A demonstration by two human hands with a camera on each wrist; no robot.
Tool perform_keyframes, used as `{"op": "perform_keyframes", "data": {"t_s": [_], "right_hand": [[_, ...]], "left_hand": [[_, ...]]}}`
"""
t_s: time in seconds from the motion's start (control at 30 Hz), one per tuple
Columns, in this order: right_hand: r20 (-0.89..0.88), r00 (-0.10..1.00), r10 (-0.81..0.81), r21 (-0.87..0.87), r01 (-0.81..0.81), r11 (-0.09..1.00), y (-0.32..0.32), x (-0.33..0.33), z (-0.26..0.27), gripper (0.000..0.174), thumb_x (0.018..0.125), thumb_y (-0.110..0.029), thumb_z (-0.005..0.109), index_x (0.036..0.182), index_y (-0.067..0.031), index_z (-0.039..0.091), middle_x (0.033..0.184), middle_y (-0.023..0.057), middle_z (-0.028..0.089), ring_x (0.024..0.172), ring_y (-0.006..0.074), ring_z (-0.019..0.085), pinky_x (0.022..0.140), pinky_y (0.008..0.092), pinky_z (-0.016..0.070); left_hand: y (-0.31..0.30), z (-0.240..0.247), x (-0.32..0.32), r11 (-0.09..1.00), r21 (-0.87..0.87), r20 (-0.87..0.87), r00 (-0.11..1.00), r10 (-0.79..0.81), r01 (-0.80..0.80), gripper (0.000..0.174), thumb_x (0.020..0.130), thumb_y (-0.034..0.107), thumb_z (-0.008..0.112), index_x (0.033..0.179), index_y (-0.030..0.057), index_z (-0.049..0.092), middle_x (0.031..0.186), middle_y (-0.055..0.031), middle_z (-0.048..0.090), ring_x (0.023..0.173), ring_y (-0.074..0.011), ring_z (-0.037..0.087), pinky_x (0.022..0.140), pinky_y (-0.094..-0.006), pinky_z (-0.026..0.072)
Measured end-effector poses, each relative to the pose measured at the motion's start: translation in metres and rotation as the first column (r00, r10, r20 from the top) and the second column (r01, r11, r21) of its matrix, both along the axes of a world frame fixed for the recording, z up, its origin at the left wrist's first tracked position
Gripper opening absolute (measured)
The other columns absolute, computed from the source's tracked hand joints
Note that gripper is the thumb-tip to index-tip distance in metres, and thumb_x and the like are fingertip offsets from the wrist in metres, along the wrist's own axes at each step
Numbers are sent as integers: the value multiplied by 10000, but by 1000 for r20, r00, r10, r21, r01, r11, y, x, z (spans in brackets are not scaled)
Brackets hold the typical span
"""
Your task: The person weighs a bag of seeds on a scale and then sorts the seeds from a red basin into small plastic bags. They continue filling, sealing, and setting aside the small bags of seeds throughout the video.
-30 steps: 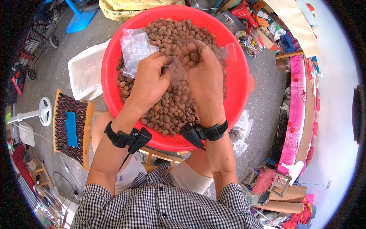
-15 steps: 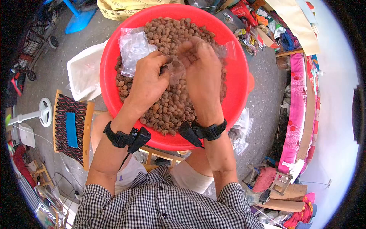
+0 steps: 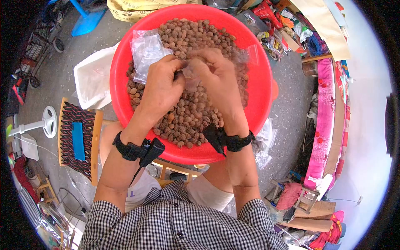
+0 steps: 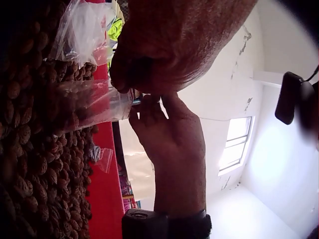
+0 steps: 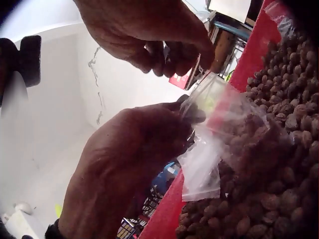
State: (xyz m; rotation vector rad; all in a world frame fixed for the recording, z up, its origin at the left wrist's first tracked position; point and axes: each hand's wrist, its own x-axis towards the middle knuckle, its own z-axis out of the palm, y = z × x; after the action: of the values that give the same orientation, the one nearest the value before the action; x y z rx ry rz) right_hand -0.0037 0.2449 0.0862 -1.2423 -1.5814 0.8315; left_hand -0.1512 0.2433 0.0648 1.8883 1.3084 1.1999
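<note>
My left hand (image 3: 164, 83) pinches the edge of a clear plastic bag (image 5: 229, 114) between thumb and fingers. The bag hangs over a red basin (image 3: 258, 91) heaped with wrinkled brown pits (image 3: 183, 121) that look like peach pits. Close beside the left fingertips is my right hand (image 3: 218, 81), slightly blurred, its fingers bent at the bag's mouth. From the right wrist view, the right hand (image 5: 149, 35) hangs above the bag's rim with curled fingers; I cannot tell whether pits are inside them. Empty clear bags (image 3: 148, 56) lie on the pits at the basin's left.
Another clear bag (image 3: 252, 55) lies at the basin's right side. A white tub (image 3: 93, 79) stands on the floor to the left, near a woven stool (image 3: 79, 141). Behind the basin lie yellow sacks (image 3: 141, 8). Clear bags of contents (image 3: 264, 143) sit on the floor right of the basin.
The right hand, which had pits showing in its fingers, has moved left and turned toward the bag beside the left hand. The left hand stays nearly still.
</note>
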Motion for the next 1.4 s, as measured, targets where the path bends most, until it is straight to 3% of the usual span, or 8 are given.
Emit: {"op": "perform_keyframes", "data": {"t_s": [0.23, 0.43, 0.53, 0.63, 0.73, 0.87, 1.07, 1.4], "right_hand": [[-6, 992, -123, -83, 122, 989, 3, 23, 12, 238, 903, -165, 550, 964, 41, 653, 891, 103, 629, 839, 179, 590, 767, 294, 453], [130, 979, -157, -296, 190, 936, -2, 60, 10, 309, 911, -200, 474, 1029, 25, 651, 895, 54, 645, 832, 125, 573, 738, 281, 458], [243, 966, -93, -280, 162, 946, -2, 78, -6, 260, 873, -176, 522, 935, 42, 649, 697, 78, 614, 700, 170, 582, 661, 308, 458], [370, 929, -10, -388, 165, 907, -2, 93, -28, 261, 833, -173, 559, 986, 22, 640, 792, 178, 648, 811, 282, 645, 743, 367, 488], [609, 790, 64, -176, 56, 983, -5, 92, -45, 294, 796, -141, 598, 1042, 17, 632, 882, 170, 666, 844, 242, 630, 747, 356, 485], [660, 708, 253, -321, -38, 946, -2, 104, -66, 439, 664, -121, 688, 1077, 4, 608, 959, 220, 643, 922, 328, 619, 797, 412, 480], [846, 496, 194, -265, 77, 961, -4, 89, -73, 427, 635, -79, 667, 1049, -7, 589, 907, 241, 627, 946, 372, 602, 797, 445, 480], [727, 667, 166, -263, 47, 964, -2, 82, -71, 345, 658, -61, 675, 1000, -38, 634, 950, 213, 639, 948, 384, 604, 828, 447, 489]], "left_hand": [[2, -2, -8, 1000, 24, -25, 1000, 2, -1, 253, 692, -27, 546, 916, -72, 654, 850, -210, 619, 776, -369, 627, 704, -413, 490], [10, 1, -17, 943, -332, 23, 999, 39, -29, 287, 767, 3, 549, 1032, -45, 649, 784, -111, 658, 667, -171, 614, 638, -301, 494], [17, -9, -19, 944, -330, 88, 995, 55, -23, 244, 759, 30, 571, 962, -70, 663, 780, -197, 676, 707, -225, 659, 673, -340, 504], [16, -4, -18, 913, -407, 96, 995, 8, 32, 265, 754, 28, 551, 972, -66, 669, 817, -188, 689, 739, -222, 664, 702, -334, 505], [13, -10, -16, 936, -338, 87, 994, -72, 97, 283, 764, 5, 529, 1006, -52, 665, 839, -120, 686, 761, -165, 637, 710, -293, 496], [11, -3, -15, 916, -377, 45, 991, -130, 137, 294, 759, -10, 516, 1010, -42, 667, 906, -93, 695, 883, -146, 620, 806, -274, 473], [13, -11, -15, 925, -367, 60, 994, -87, 103, 287, 760, 1, 518, 1004, -37, 664, 882, -87, 692, 841, -140, 621, 780, -280, 479], [6, 5, -13, 953, -286, 27, 995, -97, 100, 284, 763, 10, 519, 1007, -45, 655, 847, -136, 684, 799, -171, 627, 752, -305, 485]]}}
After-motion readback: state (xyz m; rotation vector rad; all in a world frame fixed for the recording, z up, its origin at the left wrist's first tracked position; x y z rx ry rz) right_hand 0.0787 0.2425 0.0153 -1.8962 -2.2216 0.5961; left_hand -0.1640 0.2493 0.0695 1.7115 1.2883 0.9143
